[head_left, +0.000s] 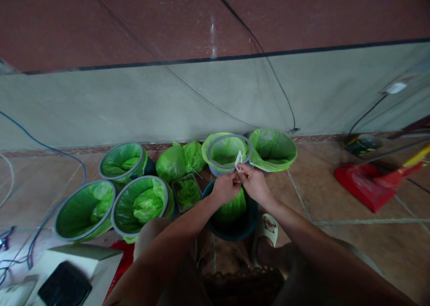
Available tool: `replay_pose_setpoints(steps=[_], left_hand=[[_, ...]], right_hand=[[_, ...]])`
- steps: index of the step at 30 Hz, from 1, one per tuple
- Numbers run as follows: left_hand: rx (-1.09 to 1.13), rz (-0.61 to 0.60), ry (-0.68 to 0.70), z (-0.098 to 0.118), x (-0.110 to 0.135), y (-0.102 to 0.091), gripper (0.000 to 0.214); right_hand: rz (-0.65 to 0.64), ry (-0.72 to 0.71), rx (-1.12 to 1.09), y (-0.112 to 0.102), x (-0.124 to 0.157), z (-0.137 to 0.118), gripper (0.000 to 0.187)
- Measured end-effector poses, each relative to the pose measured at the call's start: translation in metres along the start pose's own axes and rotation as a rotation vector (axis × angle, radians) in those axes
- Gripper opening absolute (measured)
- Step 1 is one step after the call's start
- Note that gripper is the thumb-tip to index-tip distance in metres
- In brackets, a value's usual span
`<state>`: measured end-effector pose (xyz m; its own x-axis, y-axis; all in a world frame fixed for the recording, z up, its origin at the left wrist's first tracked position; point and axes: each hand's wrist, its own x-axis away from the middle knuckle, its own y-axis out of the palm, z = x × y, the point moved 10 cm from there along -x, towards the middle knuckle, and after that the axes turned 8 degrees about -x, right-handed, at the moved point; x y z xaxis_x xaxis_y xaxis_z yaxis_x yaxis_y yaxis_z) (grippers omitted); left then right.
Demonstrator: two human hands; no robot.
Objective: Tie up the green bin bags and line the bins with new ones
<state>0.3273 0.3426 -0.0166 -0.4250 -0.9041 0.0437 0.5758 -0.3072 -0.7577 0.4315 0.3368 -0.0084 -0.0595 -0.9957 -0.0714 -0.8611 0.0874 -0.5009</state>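
Note:
My left hand (pixel 225 188) and my right hand (pixel 254 183) meet above a dark bin (pixel 231 235), their fingers pinched together. Between them runs a thin white drawstring (pixel 238 158), a loop of it sticking up past the fingertips. Below, a green plastic bag (pixel 231 209) sits inside the dark bin, partly covered by my left hand and forearm. Just behind my hands stands a bin lined with a green bag (pixel 220 150), a grey ring (pixel 229 136) lying tilted over its top. Beside it on the right is another green-lined bin (pixel 273 151).
Several green-lined bins (pixel 139 203) with grey rims stand at left. Two tied green bags (pixel 171 161) and a small tray (pixel 186 193) lie between. A red dustpan (pixel 366 187) rests on the tiles at right; a white box (pixel 77 261) and blue cable (pixel 40 140) are at left.

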Motion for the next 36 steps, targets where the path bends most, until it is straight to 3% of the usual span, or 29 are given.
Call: replay_pose_setpoints(steps=[5,11,14,17,22,25,29,33,36], left_hand=[[0.078,-0.006,0.003,0.001,0.002,0.006,0.008],[0.445,-0.096,-0.238,-0.024,0.000,0.022,0.013],[0.554,-0.093,-0.308,-0.030,0.001,0.024,0.013],[0.579,-0.079,-0.349,-0.032,0.004,0.022,0.014],[0.697,-0.024,-0.402,-0.033,0.009,0.018,0.024],[0.788,0.025,-0.409,-0.035,0.008,0.015,0.027],[0.865,0.075,-0.440,-0.041,0.007,0.014,0.027],[0.869,0.098,-0.468,-0.046,0.008,0.014,0.026],[0.873,0.103,-0.475,-0.048,0.009,0.015,0.026]], right_hand=[[0.004,0.129,-0.294,0.005,-0.005,0.024,0.033],[0.122,0.102,-0.205,-0.013,-0.002,0.017,0.023],[0.043,0.067,-0.088,-0.006,-0.002,0.010,0.014],[-0.071,0.120,-0.143,0.010,-0.001,0.015,0.021],[-0.099,0.446,-0.626,0.025,0.009,0.038,0.026],[-0.163,0.561,-0.880,0.034,0.015,0.034,0.019],[-0.275,0.580,-1.028,0.043,0.019,0.021,0.022],[-0.292,0.511,-0.989,0.049,0.022,0.016,0.034],[-0.268,0.511,-0.899,0.054,0.023,0.023,0.034]])
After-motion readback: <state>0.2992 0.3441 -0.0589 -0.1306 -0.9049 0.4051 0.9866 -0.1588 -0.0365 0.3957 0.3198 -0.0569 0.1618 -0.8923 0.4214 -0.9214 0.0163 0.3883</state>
